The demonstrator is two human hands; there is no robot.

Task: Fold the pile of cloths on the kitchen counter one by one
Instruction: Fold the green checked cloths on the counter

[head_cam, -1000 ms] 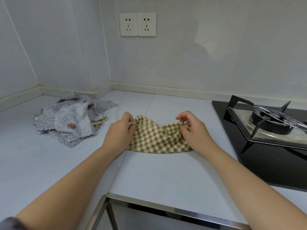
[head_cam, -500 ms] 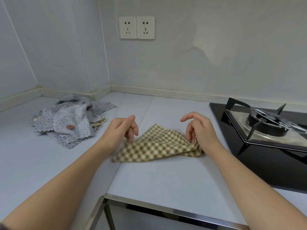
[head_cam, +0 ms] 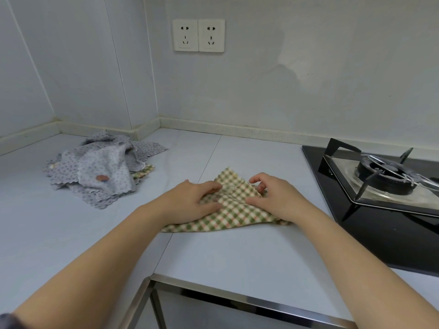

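Observation:
A green and cream checked cloth (head_cam: 228, 216) lies on the pale counter (head_cam: 225, 252) in a rough triangle with its tip pointing away from me. My left hand (head_cam: 190, 201) lies flat on the cloth's left part, fingers stretched out and pressing down. My right hand (head_cam: 275, 198) rests on the right part with its thumb flat on the fabric and its fingers loosely curled above it; whether they pinch the cloth is unclear. A pile of grey dotted cloths (head_cam: 102, 170) sits at the back left, with a checked cloth's edge (head_cam: 142, 172) showing under it.
A black gas hob (head_cam: 370, 217) with a burner and pan support (head_cam: 384, 174) fills the right side. The counter's metal front edge (head_cam: 237, 298) runs close to me. A double wall socket (head_cam: 199, 35) sits above the counter's back.
One second ago both hands pinched the bunched cloth. They let it drop flat, lifted off, and now both have come down onto it, the left pressing it flat.

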